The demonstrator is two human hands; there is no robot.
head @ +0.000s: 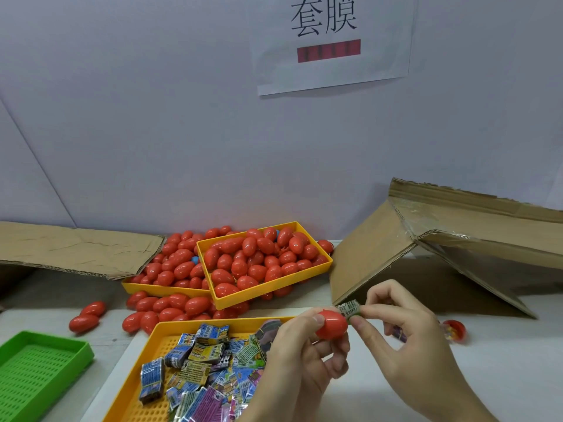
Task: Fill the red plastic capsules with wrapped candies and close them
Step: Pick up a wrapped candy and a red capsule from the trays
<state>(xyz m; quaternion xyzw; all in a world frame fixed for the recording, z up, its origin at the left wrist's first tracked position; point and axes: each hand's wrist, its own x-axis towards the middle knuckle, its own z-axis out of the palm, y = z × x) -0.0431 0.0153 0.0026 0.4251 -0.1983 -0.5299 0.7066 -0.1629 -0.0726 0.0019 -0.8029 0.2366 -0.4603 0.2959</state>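
The left hand (300, 348) grips a red capsule (332, 324) between thumb and curled fingers, holding it up above the near edge of the table (380, 388). The right hand (405, 339) sits just to the right of it and pinches a green wrapped candy (350, 310) between thumb and forefinger, the candy touching the capsule's right end; whether it is already partly inside cannot be told. Directly below and to the left of the left hand lies a yellow perforated tray (152, 354) holding a loose heap of wrapped candies (198, 363) in blue, yellow, green and purple. Farther left of that hand, at the frame's edge, sits a green perforated tray (39, 370). Beyond both hands, toward the wall, two yellow trays (307, 284) are piled with closed red capsules (249, 263), one tray tilted over the other, and more capsules spill onto the table around them, two lying apart to the left (86, 316). Behind the right hand a cardboard box (426, 245) lies tipped with its flap down on the table. Just right of the right hand, partly hidden by it, an open red capsule half (454, 330) with something colourful inside rests on the table. A flattened cardboard sheet (73, 248) lies far left of the hands, and a paper sign (329, 44) hangs on the wall above them.
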